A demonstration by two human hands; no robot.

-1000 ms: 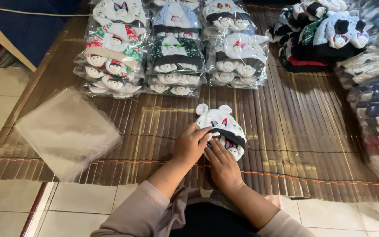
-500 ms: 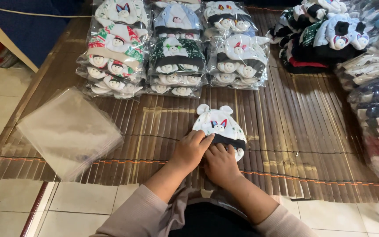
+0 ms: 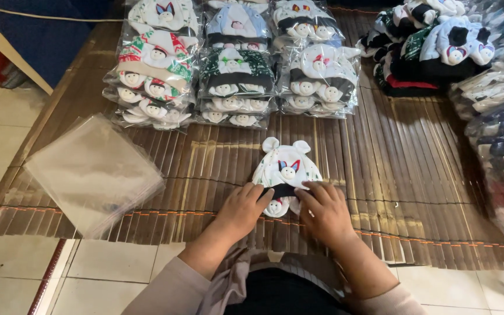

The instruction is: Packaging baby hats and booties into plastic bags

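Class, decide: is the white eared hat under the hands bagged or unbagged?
Unbagged. The white eared hat lies bare on the slatted mat, without glossy wrap.

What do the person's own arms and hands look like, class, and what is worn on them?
Both hands are bare: no gloves, rings or watch show on the left hand or the right hand. Each forearm is uncovered down to a pale pinkish-beige sleeve, pushed back towards the elbow. The sleeves are plain, with no markings.
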